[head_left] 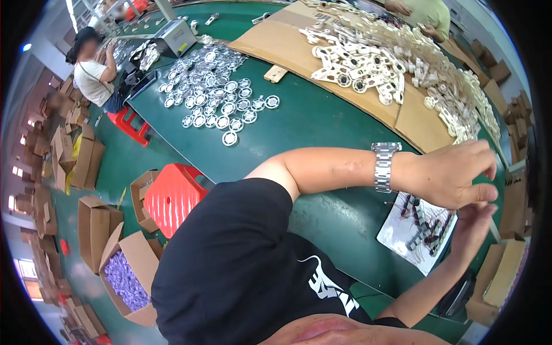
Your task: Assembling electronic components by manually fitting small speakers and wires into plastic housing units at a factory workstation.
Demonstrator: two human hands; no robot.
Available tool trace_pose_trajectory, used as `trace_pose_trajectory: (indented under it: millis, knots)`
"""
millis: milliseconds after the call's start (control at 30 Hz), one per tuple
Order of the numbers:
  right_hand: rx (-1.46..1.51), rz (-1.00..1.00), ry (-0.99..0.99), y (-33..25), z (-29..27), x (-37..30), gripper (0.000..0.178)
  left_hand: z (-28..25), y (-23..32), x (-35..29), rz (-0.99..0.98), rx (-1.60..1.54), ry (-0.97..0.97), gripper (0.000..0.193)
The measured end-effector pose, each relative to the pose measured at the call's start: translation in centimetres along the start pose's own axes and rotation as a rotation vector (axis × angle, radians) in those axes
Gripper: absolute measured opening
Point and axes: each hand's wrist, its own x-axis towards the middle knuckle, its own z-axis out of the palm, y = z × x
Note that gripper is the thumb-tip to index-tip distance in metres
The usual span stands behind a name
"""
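Observation:
My left hand (451,175), with a metal-band watch (384,167) on its wrist, reaches across to the far right of the green table (328,221). Its fingers are curled and its thumb points outward. Just below, the fingertips of my right hand (470,227) meet the left thumb. Both hands look closed in a pinch; whatever is between them is hidden or too small to make out. Beside and under them lies a white sheet (390,230) bearing several small dark and grey parts with thin wires (422,225).
Cardboard (276,40) carries heaped white plastic parts (359,69). Round silver-and-white pieces (221,106) spread over the table's left. A red stool (172,198) and a box of purple pieces (126,282) stand left. Other people work at left (92,72) and far side (428,20).

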Motion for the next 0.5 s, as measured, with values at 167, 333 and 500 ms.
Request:
trace_pose_trajectory:
  millis: [167, 333, 500]
  knots:
    - [-0.130, -0.385, 0.151, -6.4, 8.1, 2.3, 0.078, -5.3, 6.1, 0.9, -0.451, -0.236, -0.662, 0.063]
    - [-0.219, -0.892, 0.021, -3.3, 20.6, 5.0, 0.077, -4.6, 6.7, -2.0, -0.375, -0.291, -0.754, 0.068]
    - [-0.263, -0.835, -0.070, -4.5, 21.3, 3.1, 0.075, -2.9, 6.7, -3.0, -0.306, -0.405, -0.786, 0.074]
